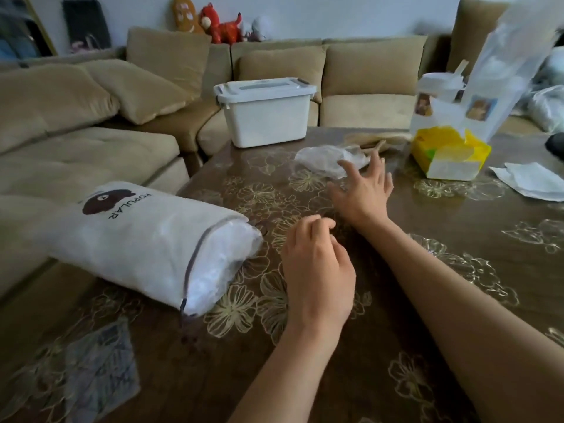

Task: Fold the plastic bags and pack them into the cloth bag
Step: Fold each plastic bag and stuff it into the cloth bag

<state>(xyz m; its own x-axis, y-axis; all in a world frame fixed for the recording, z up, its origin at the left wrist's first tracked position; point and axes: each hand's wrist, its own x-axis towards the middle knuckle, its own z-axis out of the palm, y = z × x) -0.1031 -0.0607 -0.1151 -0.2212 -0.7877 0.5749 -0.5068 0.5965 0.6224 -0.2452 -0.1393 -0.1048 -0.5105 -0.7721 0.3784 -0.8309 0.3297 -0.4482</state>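
Observation:
A white cloth bag [143,233] with a brown bear print lies on its side at the table's left, its zipped mouth open and stuffed with plastic. A crumpled clear plastic bag [323,158] lies mid-table toward the far side. My right hand [363,193] is stretched out with fingers spread, its fingertips just short of or touching that bag. My left hand [317,264] hovers over the table with fingers loosely curled, holding nothing. A tall clear plastic bag [500,87] stands at the right.
A white lidded storage box [265,114] sits at the table's far edge. A yellow tissue box [448,154] and loose white tissues [531,180] lie at the right. A flat clear plastic piece [100,370] lies near left. A beige sofa [91,117] surrounds the floral table [396,300].

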